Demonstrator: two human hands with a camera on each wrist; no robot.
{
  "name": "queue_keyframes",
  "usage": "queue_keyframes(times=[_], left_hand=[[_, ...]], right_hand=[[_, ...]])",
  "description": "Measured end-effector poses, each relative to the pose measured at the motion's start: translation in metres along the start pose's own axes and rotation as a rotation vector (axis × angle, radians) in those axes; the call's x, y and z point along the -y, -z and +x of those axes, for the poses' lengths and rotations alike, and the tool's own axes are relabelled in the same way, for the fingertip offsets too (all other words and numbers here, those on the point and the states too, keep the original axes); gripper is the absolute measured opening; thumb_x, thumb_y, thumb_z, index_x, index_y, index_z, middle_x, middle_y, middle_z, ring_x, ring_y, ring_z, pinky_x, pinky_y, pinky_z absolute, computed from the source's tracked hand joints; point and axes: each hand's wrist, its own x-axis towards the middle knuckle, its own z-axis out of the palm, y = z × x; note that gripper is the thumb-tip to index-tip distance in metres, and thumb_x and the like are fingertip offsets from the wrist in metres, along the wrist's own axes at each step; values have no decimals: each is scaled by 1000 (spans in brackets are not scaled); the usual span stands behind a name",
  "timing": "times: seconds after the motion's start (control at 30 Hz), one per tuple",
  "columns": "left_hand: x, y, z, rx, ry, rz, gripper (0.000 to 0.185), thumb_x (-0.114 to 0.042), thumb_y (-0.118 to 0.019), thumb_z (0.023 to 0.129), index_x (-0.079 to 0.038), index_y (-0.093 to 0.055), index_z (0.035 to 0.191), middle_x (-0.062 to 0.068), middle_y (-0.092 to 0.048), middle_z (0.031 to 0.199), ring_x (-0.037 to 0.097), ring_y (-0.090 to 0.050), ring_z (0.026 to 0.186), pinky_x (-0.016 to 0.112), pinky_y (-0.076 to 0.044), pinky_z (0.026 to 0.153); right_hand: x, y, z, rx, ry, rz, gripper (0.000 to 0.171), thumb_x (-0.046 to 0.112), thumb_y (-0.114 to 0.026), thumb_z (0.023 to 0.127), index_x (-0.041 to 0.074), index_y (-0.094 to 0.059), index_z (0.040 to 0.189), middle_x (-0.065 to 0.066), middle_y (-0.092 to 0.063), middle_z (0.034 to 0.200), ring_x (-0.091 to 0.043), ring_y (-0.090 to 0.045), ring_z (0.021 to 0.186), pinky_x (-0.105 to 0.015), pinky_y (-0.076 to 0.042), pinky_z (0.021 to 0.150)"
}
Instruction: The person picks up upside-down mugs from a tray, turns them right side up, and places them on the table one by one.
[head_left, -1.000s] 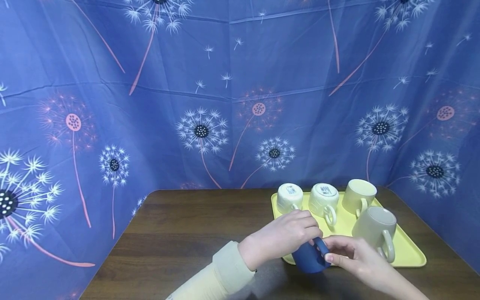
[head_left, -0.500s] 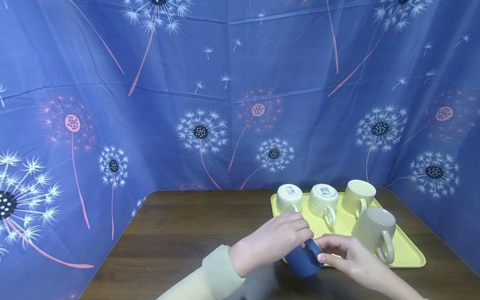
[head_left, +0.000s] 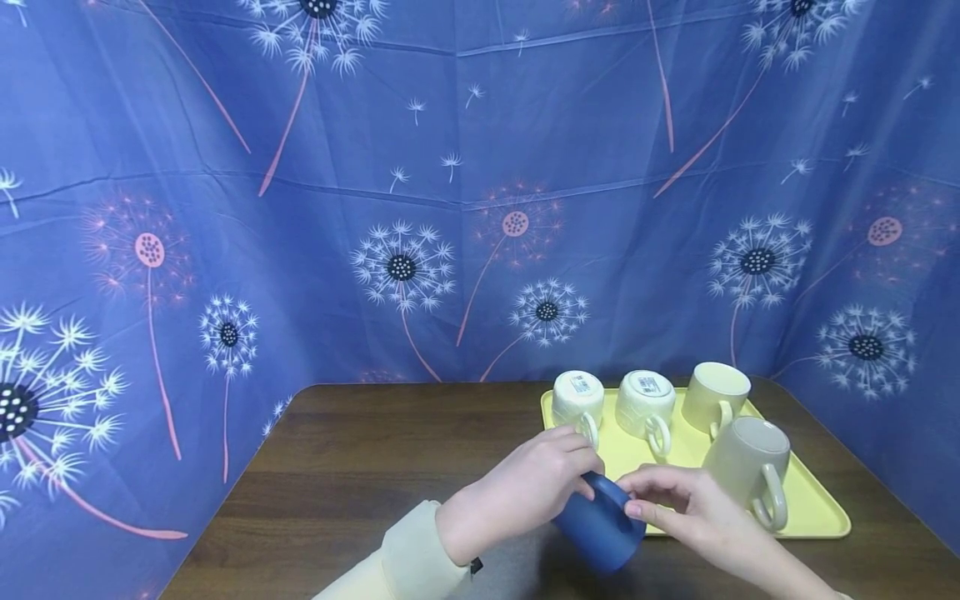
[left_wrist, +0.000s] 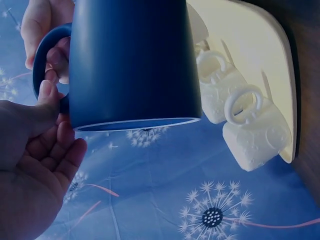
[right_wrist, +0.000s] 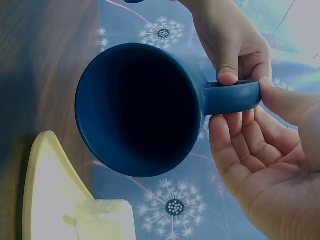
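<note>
A dark blue mug (head_left: 600, 533) hangs tilted over the table at the front left of the yellow tray (head_left: 813, 510). My left hand (head_left: 528, 475) pinches the mug's handle (left_wrist: 41, 65) from the left. With thumb and fingertips, my right hand (head_left: 697, 508) pinches the same handle from the right. In the right wrist view the mug's open mouth (right_wrist: 137, 110) faces the camera, its inside dark. Both hands meet at the handle there, the left hand (right_wrist: 232, 45) above the right hand (right_wrist: 270, 160). The left wrist view shows the mug's plain side.
Upside down on the tray stand two white mugs (head_left: 577, 400) (head_left: 645, 406), a cream mug (head_left: 716, 398) and a larger greyish mug (head_left: 746, 458). The brown wooden table (head_left: 360, 467) extends left of the tray. A blue dandelion-print cloth (head_left: 465, 250) hangs behind.
Both hands and the blue mug have shifted left and slightly toward me. The mug leans more, its lower end swinging right. The mugs on the tray stay put.
</note>
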Motion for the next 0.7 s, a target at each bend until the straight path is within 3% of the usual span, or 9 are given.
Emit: queue_keyframes(times=[0.27, 0.53, 0.7], left_hand=[[1, 1, -9, -10, 57, -67, 18, -26, -74, 80, -16, -66, 92, -10, -63, 87, 4, -53, 85, 13, -41, 83], [1, 4, -17, -62, 164, -178, 15, -26, -73, 81, -16, -65, 89, -9, -64, 84, 5, -55, 85, 14, -43, 82], [1, 7, -22, -95, 236, -223, 16, -26, -74, 79, -15, -66, 88, -8, -65, 82, 5, -55, 81, 12, -44, 78]], right_hand=[[0, -5, 2, 6, 16, 16, 30, -11, -62, 82, 7, -67, 105, 0, -69, 94, -6, -63, 84, -18, -51, 72], [5, -7, 5, -24, -15, -48, 30, -6, -65, 82, 13, -66, 105, 4, -68, 96, -8, -64, 86, -18, -50, 78], [5, -11, 6, -74, 36, -134, 33, -5, -71, 78, 13, -65, 105, 5, -67, 95, -9, -63, 86, -15, -48, 80]])
